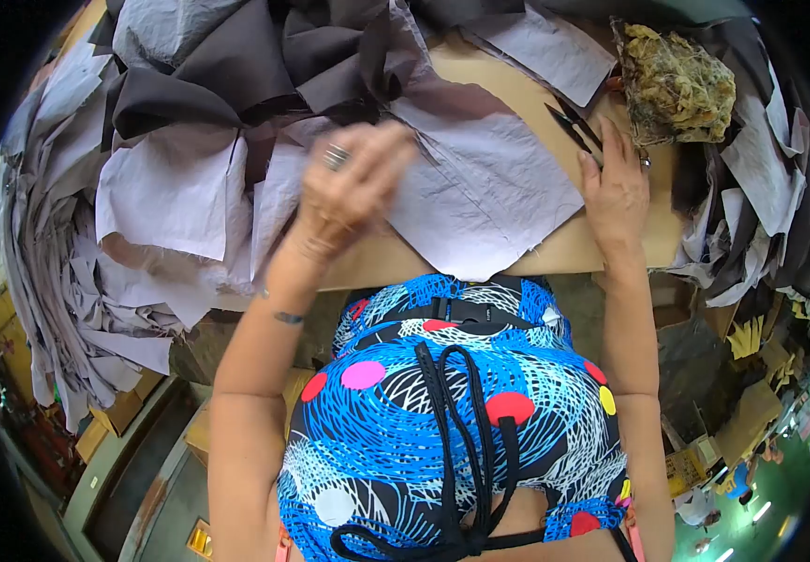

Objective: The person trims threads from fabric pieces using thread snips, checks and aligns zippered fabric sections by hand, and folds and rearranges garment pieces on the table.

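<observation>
Slanting, black scissors [575, 127] point far-left beside the open right hand [618, 187]; left hand [356, 178], grip unclear.

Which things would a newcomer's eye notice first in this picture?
First, probably the bright blue garment with coloured dots, at bottom centre. Next, the rough yellowish clump at the upper right, beyond the right hand. Then the pale grey cloth piece spread on the table between both hands, the left blurred.
</observation>
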The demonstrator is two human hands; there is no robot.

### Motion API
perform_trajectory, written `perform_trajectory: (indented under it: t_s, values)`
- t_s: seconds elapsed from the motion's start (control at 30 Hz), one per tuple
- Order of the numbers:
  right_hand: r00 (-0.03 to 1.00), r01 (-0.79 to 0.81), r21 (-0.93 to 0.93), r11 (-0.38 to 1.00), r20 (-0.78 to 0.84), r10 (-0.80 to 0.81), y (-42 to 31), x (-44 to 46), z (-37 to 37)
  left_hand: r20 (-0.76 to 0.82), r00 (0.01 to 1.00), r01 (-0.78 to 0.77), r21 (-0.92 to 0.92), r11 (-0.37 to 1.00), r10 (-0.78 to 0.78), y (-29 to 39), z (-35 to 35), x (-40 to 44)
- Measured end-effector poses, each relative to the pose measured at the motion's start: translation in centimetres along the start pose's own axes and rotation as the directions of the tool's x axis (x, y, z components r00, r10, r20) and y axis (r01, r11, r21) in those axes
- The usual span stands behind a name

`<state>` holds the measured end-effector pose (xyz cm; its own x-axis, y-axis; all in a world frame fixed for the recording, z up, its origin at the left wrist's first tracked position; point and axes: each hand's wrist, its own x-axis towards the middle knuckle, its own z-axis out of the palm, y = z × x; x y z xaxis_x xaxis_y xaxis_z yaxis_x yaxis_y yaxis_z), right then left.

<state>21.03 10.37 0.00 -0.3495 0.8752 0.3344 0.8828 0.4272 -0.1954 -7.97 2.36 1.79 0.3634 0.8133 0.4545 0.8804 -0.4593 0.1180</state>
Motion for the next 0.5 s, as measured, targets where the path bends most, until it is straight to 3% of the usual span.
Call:
perform_trajectory:
  t_s: [0.1, 0.2, 0.3, 0.4, 0.5]
  values:
    - [0.991, -0.038, 0.079, 0.996, 0.13, 0.028, 0.4, 0.0, -0.4, 0.129, 0.992, 0.005, -0.039, 0.999, 0.0, 3.6, 1.0, -0.2]
    - [0.971, -0.105, 0.296, 0.95, 0.236, 0.034, -0.9, 0.6, -1.8, 0.177, 0.983, 0.046, -0.017, 0.999, -0.042, 4.6, 2.3, -0.7]
    - [0.991, -0.034, 0.574, 0.818, 0.125, -0.047, -3.7, 0.7, -2.0, 0.159, 0.985, 0.066, -0.025, 0.998, -0.061, 4.8, 2.5, -0.7]
    - [0.86, -0.462, 0.807, 0.367, 0.509, -0.037, -6.7, 1.2, -2.1, 0.162, 0.984, 0.077, -0.013, 0.997, -0.074, 5.1, 2.5, -0.7]
    - [0.877, -0.47, 0.878, 0.091, 0.476, -0.066, -7.7, 1.0, -0.8, 0.17, 0.982, 0.08, 0.013, 0.997, -0.082, 5.2, 2.5, -0.9]
